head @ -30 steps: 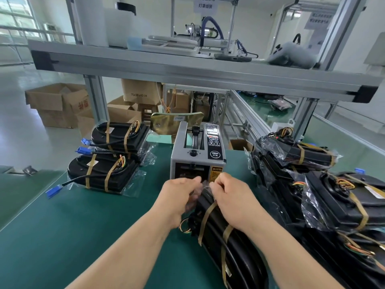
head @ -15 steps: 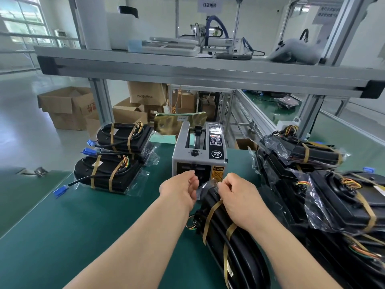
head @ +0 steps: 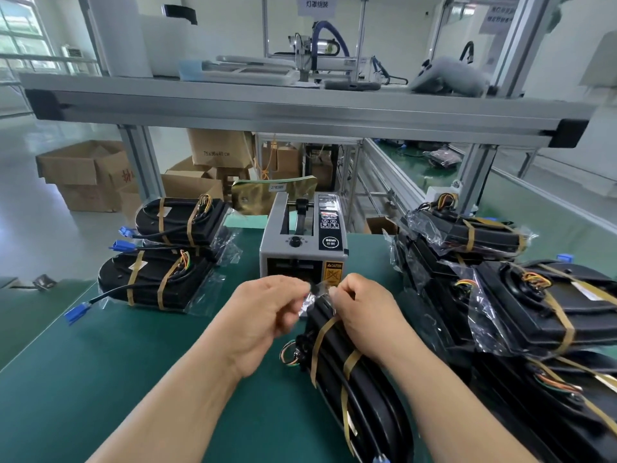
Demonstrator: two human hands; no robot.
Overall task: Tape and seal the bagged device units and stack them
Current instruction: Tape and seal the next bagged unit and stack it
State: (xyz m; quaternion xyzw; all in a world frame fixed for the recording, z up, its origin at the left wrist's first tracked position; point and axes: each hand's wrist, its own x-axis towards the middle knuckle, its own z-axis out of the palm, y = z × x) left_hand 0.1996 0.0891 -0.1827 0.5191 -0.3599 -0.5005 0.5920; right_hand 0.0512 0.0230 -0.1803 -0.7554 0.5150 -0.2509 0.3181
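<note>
A black device unit (head: 364, 389) in a clear bag, strapped with tan bands, lies on edge on the green mat in front of me. My left hand (head: 263, 315) and my right hand (head: 364, 312) both pinch the clear plastic (head: 314, 292) at its far end, just in front of the grey tape dispenser (head: 302, 252). Two bagged, banded units (head: 160, 282) with blue connectors lie at the left. A pile of several bagged units (head: 521, 295) fills the right side.
An aluminium shelf beam (head: 300, 111) crosses overhead, carrying tools and fixtures. Frame posts (head: 140, 162) stand behind the bench. Cardboard boxes (head: 83, 175) sit on the floor beyond the left edge. Bare green mat (head: 100, 379) lies at the near left.
My left hand drew back from the dispenser's slot and rejoined the right hand at the bag's end, now pinching clear plastic or tape. The unit stayed in place.
</note>
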